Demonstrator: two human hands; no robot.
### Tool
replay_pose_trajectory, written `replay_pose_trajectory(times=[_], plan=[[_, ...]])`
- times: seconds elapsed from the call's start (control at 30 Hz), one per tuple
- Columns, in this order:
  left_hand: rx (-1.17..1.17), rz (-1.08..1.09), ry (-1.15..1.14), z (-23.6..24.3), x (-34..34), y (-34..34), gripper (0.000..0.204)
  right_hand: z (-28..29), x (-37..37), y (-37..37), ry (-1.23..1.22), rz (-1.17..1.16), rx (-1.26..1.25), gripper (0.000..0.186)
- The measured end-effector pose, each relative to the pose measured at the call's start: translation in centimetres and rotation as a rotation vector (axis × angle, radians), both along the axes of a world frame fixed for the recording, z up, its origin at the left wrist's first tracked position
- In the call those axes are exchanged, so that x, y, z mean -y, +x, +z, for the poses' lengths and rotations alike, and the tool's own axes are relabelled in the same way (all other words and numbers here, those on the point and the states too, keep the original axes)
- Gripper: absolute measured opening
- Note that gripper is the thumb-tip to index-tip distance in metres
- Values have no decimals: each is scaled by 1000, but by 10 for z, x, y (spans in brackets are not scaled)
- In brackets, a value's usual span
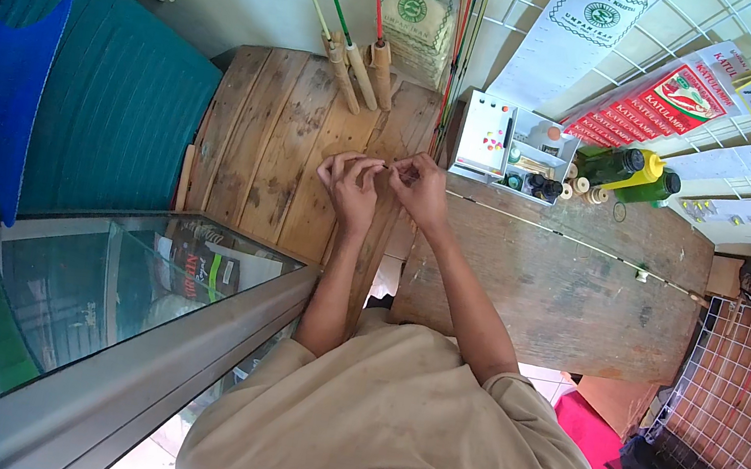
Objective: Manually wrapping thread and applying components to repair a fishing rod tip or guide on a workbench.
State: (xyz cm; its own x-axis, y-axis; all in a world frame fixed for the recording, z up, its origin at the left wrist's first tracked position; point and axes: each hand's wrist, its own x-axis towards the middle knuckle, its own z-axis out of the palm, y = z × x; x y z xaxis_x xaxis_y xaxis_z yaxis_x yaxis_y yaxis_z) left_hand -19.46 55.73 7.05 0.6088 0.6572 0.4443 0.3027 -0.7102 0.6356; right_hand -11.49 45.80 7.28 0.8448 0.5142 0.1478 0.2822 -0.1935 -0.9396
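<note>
A thin, pale fishing rod [546, 226] lies across the right-hand tabletop, its slim end reaching my right hand [419, 192]. That hand is closed in a pinch on the rod's tip. Close beside it, my left hand [353, 187] has its thumb and fingertips brought together, almost meeting the right fingertips. Something tiny and dark sits between the two hands, too small to name. A small whitish piece [642, 275] is on the rod toward its far right end.
Rods with cork handles [379, 76] lean at the back of the plank table [278, 134]. A white organizer box [483, 135], spools [581, 185] and green bottles [611, 165] stand at the back right. A glass display case [137, 294] edges the left.
</note>
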Motion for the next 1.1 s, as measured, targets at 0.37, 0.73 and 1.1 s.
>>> replay_pose_trajectory(times=[0.37, 0.73, 1.1], plan=[[7, -36, 9, -1, -1, 0, 12, 3, 3, 1, -18, 10, 17, 15], [16, -35, -9, 1, 0, 2, 13, 0, 2, 4, -13, 20, 66, 13], [-15, -69, -41, 0, -4, 3, 12, 0, 8, 5, -49, 62, 140, 15]])
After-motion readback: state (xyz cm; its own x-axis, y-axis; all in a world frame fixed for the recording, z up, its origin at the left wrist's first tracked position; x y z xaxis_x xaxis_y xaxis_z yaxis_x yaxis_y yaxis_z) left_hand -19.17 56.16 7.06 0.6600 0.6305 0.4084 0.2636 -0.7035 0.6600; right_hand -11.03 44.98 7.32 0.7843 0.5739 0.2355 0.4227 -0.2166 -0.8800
